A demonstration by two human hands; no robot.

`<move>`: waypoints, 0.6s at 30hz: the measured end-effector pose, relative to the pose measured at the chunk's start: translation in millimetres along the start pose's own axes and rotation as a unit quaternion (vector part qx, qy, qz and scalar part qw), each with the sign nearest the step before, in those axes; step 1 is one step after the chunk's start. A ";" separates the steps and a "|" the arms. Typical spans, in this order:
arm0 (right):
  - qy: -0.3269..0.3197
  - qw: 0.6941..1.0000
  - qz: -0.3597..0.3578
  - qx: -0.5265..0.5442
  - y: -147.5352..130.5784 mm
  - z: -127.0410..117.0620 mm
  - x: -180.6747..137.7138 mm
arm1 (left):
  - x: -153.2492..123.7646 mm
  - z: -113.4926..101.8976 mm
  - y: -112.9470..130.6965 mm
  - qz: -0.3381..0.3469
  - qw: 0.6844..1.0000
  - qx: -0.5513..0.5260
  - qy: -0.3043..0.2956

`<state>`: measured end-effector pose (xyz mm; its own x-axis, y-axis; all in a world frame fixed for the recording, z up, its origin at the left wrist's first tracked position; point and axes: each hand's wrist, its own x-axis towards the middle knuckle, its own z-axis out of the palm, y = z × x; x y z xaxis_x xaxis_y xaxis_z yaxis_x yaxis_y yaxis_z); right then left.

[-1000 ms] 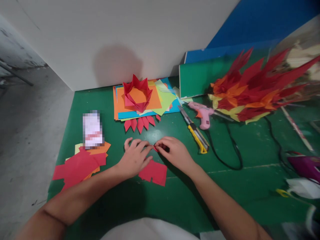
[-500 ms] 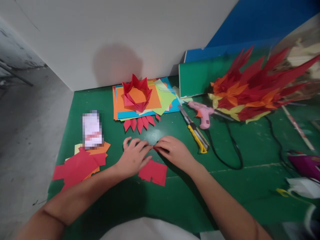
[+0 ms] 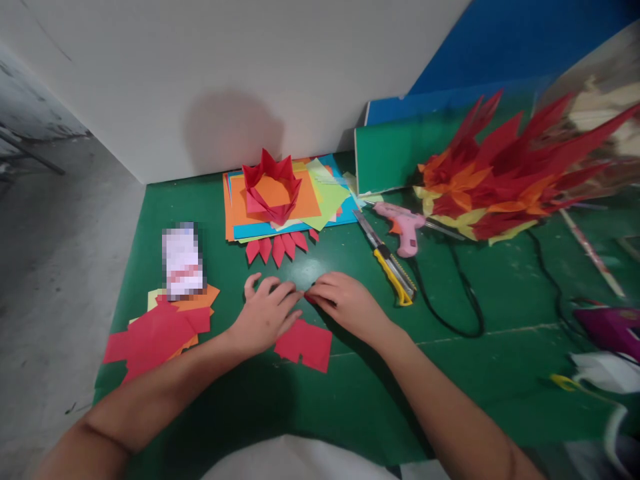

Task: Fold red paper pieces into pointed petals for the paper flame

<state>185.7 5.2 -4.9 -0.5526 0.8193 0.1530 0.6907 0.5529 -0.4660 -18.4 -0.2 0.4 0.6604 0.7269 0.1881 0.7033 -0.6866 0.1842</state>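
My left hand [image 3: 265, 313] and my right hand [image 3: 345, 303] meet fingertip to fingertip on the green table [image 3: 350, 393]. Between the fingertips they pinch a small red paper piece [image 3: 310, 298], mostly hidden by the fingers. Just below the hands lies a red paper sheet [image 3: 304, 344] with notched edges. Beyond the hands, a row of folded red paper petals [image 3: 280, 247] lies in front of a stack of coloured paper [image 3: 285, 197]. On that stack stands a red folded paper crown [image 3: 271, 185].
A yellow utility knife [image 3: 390, 263] and a pink glue gun [image 3: 403, 227] with a black cord lie right of the hands. A large red and orange paper flame piece [image 3: 510, 173] fills the right. Red and orange scraps [image 3: 160, 330] and a blurred card [image 3: 183, 260] sit left.
Both hands stay pinched on the small red piece with only slight finger shifts. The view has drifted a little.
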 end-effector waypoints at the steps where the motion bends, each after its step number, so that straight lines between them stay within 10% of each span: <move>1: -0.001 1.000 0.001 -0.002 -0.2 0.0 0.0 | -0.2 0.2 -0.3 0.003 1.000 0.007 0.002; 18: -0.039 0.999 0.004 -0.035 -5.7 -5.8 1.3 | -0.9 -3.8 3.2 0.030 0.991 0.127 0.022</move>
<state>183.8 4.0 3.1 -0.5805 0.8104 0.0794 0.7241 0.5584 -0.4048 -17.7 -3.1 4.4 0.6954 0.6793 0.2345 0.7099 -0.7001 -0.0772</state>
